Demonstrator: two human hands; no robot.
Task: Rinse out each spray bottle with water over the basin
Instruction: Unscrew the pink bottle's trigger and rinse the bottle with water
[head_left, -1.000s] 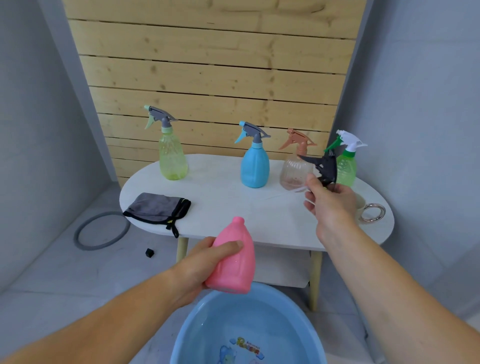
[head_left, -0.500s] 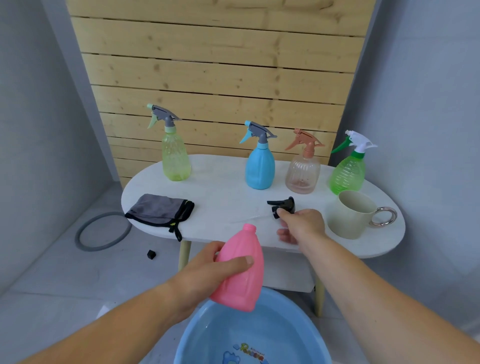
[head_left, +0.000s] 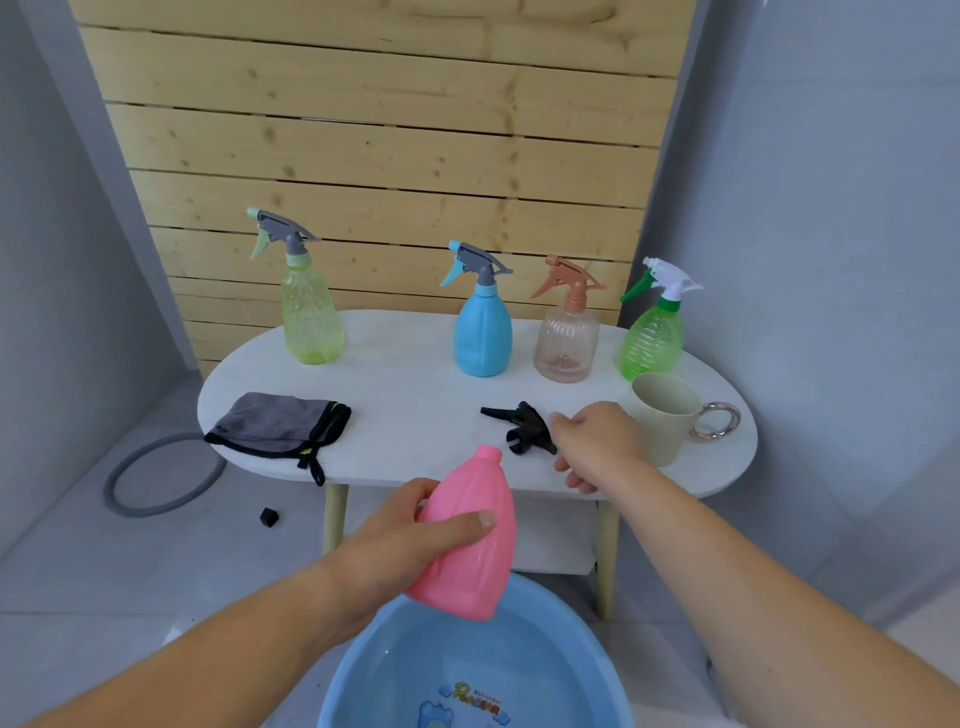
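Note:
My left hand (head_left: 395, 545) grips a pink bottle (head_left: 470, 545) with its spray head off, tilted above the blue basin (head_left: 569, 631), which holds water. The black spray head (head_left: 524, 428) lies on the white table (head_left: 415, 395). My right hand (head_left: 597, 441) hovers just right of it, fingers loose, fingertips at or near the head and holding nothing. Standing in a row at the back are a yellow-green spray bottle (head_left: 311, 322), a blue one (head_left: 483, 332), a clear peach one (head_left: 566, 343) and a green one (head_left: 652, 338).
A beige cup (head_left: 662, 421) with a metal ring handle stands right of my right hand. A grey cloth (head_left: 280, 421) lies on the table's left part. On the floor to the left are a grey hose ring (head_left: 161, 475) and a small black piece (head_left: 269, 517).
My right hand brought the black spray head down from beside the back bottles, laid it on the table and let go. The pink bottle stayed in my left hand over the basin.

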